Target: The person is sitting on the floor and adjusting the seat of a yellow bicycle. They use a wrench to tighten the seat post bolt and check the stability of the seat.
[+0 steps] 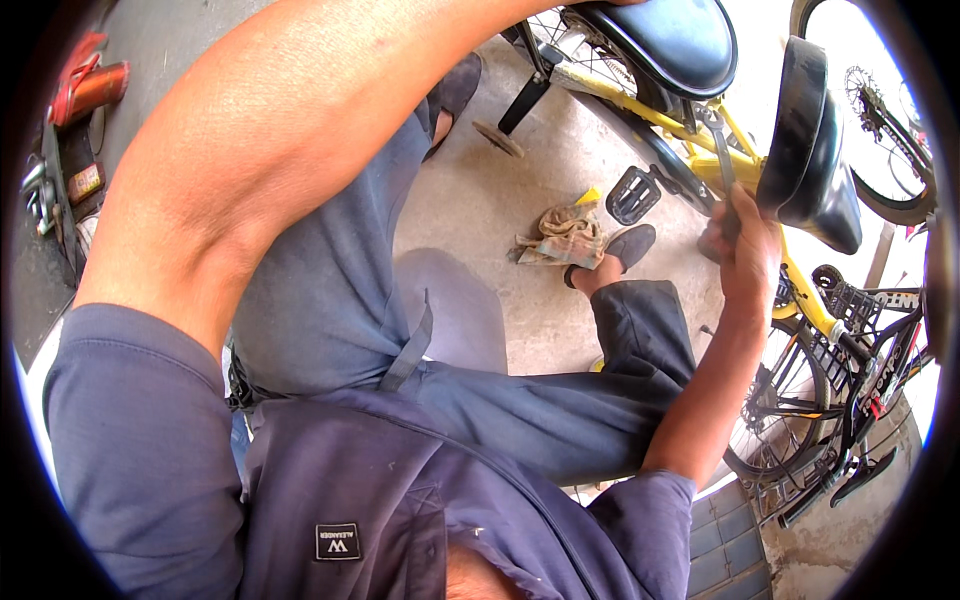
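My right hand (750, 250) is closed around the handle of a metal wrench (724, 152). The wrench's head reaches up to the yellow bicycle frame (742, 166), just below a black padded rear seat (665, 45). Whether its jaw grips a nut there is too small to make out. Beside my right hand is the black saddle (808, 140). My left arm stretches across to the top edge, where only a sliver of my left hand (628, 2) shows at the rear seat; its fingers are mostly cut off by the frame.
A crumpled dirty cloth (568, 237) lies on the concrete floor near my shoe (631, 247). Close by is the yellow bicycle's black pedal (633, 195). More bicycles, one with a black basket (850, 305), stand at the right. Red and metal items (95, 90) lie at far left.
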